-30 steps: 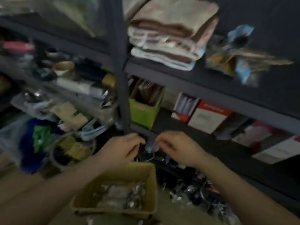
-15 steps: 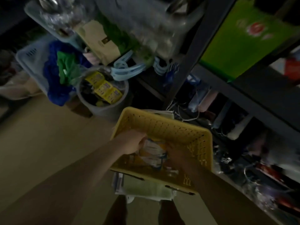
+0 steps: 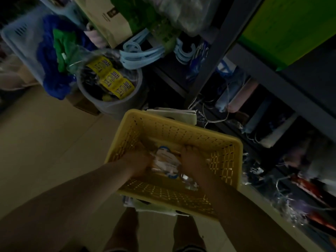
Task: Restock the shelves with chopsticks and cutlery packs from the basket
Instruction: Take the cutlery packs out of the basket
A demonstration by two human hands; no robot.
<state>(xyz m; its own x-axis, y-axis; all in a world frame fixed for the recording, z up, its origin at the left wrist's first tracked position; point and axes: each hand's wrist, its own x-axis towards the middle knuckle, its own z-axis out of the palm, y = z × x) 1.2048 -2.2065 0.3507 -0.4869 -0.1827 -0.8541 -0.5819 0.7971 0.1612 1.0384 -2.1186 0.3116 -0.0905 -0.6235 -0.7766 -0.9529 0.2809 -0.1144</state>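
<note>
The fingers of both hands reach down into the yellow basket, but the dim, blurred head view does not show whether they are curled round anything. The left hand and right hand sit on either side of a pile of white and blue packs on the basket floor, touching it. The basket rests on folded cloth on the floor, just beside the dark shelves. A grey tub with yellow packets stands behind the basket.
</note>
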